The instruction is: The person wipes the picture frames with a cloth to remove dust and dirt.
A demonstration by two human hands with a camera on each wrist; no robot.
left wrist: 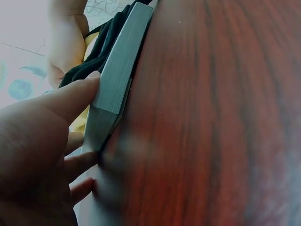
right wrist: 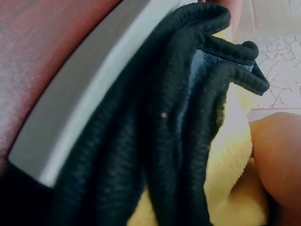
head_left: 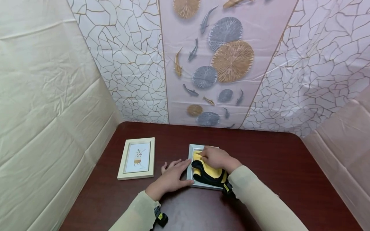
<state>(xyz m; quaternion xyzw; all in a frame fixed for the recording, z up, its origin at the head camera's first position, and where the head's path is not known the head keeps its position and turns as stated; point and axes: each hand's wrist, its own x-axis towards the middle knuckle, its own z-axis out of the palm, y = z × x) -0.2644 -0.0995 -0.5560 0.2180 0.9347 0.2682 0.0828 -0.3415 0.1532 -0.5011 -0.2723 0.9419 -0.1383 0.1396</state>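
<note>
A picture frame (head_left: 189,173) with a silver-grey border lies flat on the table, its inside largely covered by a bunched yellow cloth (head_left: 212,171) with black edging. My right hand (head_left: 215,158) grips the cloth from above, fingers curled into it near the frame's far side. Black folds of the cloth (right wrist: 174,113) hang over the frame's near edge in the right wrist view. My left hand (head_left: 172,178) rests at the frame's left side, fingers extended along that edge and thumb at the near left corner. The left wrist view shows the thumb touching the frame's side (left wrist: 120,66).
A second picture frame (head_left: 153,157), cream-bordered with a potted-plant print, lies on the table left of my left hand. The dark red-brown table (head_left: 268,166) meets a patterned wall cloth (head_left: 138,64) at the back. Pale cloth (head_left: 52,106) hangs at the left side.
</note>
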